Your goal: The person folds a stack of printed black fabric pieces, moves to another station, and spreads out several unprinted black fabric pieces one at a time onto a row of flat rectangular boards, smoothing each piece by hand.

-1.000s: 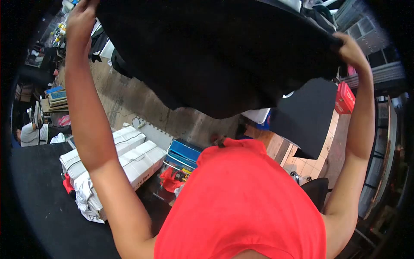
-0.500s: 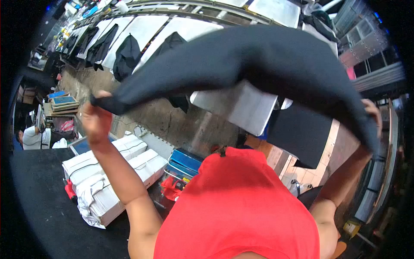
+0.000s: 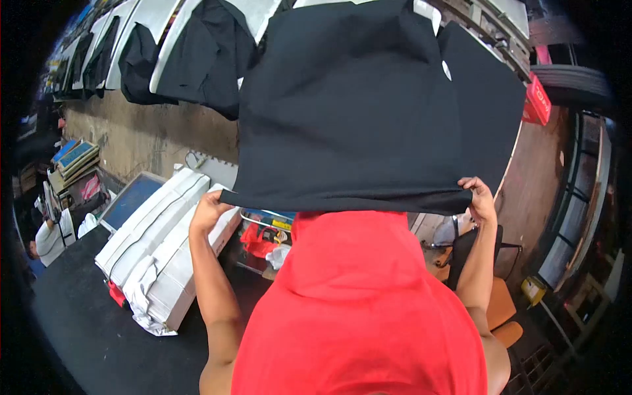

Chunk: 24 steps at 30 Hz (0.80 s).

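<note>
Inspection of the head view. We find one black garment spread flat and wide ahead of the person, filling the upper middle of the frame. Its near hem runs as a straight, taut line just above the person's red top.

The left hand is closed on the left corner of that hem, with the fingers curled under the cloth. The right hand grips the right corner, fingers bunched over the edge. Both arms are bent and raised to hem level. We cannot tell what lies under the garment.

Surroundings:
- White wrapped bundles are stacked just left of the left arm and rest against a black tabletop.
- Further black garments are draped over pale boards at upper left, well apart from the hands.
- A red box stands at the right, beyond the spread cloth.
- An orange seat sits below the right elbow.
- A co-worker in a white top is at the far left edge, and that person's hands are not visible.
</note>
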Tool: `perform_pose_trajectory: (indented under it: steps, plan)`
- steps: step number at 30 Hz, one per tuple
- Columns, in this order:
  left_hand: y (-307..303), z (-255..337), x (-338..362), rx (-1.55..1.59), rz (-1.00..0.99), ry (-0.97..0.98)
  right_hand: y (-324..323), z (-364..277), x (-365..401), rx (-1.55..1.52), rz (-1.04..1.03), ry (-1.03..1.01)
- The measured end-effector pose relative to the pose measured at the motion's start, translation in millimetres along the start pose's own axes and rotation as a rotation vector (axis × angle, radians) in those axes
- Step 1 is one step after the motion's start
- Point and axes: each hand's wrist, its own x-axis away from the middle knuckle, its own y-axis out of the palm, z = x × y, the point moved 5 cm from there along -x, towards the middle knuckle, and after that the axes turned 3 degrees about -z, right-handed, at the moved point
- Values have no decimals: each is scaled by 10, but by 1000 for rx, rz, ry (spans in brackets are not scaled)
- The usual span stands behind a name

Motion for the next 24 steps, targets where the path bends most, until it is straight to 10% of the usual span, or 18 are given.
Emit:
perform_pose_trajectory:
  steps: [4, 8, 12, 24]
  plan:
    - [-203, 730, -162, -237, 94, 28, -32, -467, -312, 233, -131, -15]
    - [-269, 1006, -1136, 534, 145, 404, -102, -601, -1112, -146, 63, -81]
    - [154, 855, -1752, 371, 298, -9, -282, -363, -1604, 70, 356, 229]
    - [140, 483, -1859, 451, 254, -73, -260, -368, -1619, 66, 444, 405]
